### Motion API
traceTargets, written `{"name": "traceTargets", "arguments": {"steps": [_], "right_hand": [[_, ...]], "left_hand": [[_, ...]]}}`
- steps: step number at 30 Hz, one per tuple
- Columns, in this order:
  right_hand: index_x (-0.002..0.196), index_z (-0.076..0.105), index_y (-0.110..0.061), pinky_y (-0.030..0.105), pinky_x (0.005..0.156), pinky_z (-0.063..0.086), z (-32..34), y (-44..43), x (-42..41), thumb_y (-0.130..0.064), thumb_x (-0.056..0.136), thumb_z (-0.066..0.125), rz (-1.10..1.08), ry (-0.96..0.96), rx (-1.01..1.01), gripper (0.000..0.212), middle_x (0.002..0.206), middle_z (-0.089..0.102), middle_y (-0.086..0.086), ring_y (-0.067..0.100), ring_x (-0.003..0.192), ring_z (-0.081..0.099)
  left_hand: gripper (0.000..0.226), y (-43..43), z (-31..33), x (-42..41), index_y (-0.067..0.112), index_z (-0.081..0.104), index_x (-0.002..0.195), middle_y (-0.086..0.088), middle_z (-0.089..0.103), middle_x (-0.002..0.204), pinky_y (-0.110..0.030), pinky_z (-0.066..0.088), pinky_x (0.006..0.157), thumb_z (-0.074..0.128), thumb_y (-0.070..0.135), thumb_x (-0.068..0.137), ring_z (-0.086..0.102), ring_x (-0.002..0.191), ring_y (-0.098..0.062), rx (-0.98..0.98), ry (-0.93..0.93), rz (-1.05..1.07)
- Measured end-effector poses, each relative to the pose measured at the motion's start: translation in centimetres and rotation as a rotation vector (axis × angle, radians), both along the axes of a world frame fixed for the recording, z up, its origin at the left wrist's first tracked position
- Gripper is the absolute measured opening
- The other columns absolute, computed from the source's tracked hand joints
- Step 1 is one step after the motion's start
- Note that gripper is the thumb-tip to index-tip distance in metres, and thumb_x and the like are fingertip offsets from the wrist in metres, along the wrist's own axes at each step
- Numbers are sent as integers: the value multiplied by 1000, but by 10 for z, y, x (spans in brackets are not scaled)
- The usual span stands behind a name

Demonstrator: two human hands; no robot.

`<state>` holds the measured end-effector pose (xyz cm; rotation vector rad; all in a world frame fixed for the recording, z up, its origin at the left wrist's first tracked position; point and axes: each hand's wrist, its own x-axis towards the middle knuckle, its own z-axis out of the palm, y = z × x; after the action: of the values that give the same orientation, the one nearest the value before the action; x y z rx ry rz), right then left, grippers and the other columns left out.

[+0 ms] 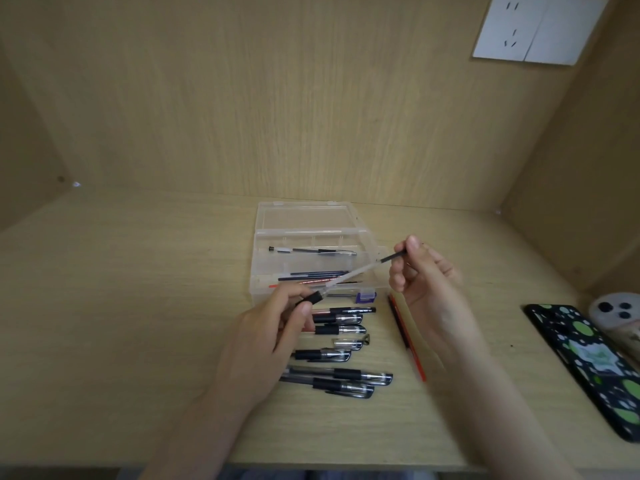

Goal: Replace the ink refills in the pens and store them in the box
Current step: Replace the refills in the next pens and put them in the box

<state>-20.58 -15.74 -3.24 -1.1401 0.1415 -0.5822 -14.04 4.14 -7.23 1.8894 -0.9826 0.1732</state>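
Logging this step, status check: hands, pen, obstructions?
Left grip holds pen barrel; right grip pinches refill, partly in barrel. Box open behind. Loose pens on desk, none in way.

You face a pale wood-grain alcove: the tabletop (121, 306) meets a matching back panel (277, 98), closed in by a left side panel (20, 133) and a right side panel (588, 185). High on your right sits a white socket plate (540, 29) (the light is soft and even).
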Motion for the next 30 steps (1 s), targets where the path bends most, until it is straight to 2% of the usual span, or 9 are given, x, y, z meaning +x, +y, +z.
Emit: {"name": "traceTargets", "arguments": {"steps": [8, 12, 20, 25, 30], "right_hand": [[79, 64, -10, 18, 52, 44, -13, -1, 1, -20, 91, 54, -77, -3, -8, 18, 60, 58, 1, 11, 51, 47], [80, 64, -8, 19, 53, 46, -15, 0, 3, -20, 90, 54, -68, -8, -18, 19, 62, 59, 3, 12, 53, 49], [80, 63, -8, 19, 54, 46, -21, -2, 5, -20, 92, 52, -61, -36, 38, 20, 63, 60, 3, 11, 55, 50], [78, 64, -10, 19, 53, 45, -21, -3, 4, -22, 91, 54, -58, -50, 53, 20, 63, 59, 3, 11, 55, 49], [78, 62, -7, 19, 53, 46, -22, -2, 5, -19, 90, 53, -63, -48, 43, 19, 62, 59, 3, 12, 54, 49]], "left_hand": [[26, -1, 4, -1, 30, 52, 106, 14, 63, 74, -6, 37, 46, 36, 45, 92, 57, 56, 0, 4, -11, -9], [26, 0, 5, -2, 25, 54, 106, 13, 63, 73, -5, 36, 47, 38, 39, 91, 54, 55, 3, 4, -2, -15], [19, 1, 5, -2, 27, 52, 107, 12, 61, 73, -6, 37, 43, 41, 32, 92, 56, 57, 0, 23, -4, -13], [25, 1, 5, -1, 30, 51, 108, 15, 61, 73, -6, 37, 43, 36, 42, 92, 56, 55, 1, 12, -26, -17], [21, 1, 4, -1, 30, 52, 107, 14, 62, 72, -6, 38, 45, 39, 39, 93, 58, 58, 0, 12, -21, -5]]}}
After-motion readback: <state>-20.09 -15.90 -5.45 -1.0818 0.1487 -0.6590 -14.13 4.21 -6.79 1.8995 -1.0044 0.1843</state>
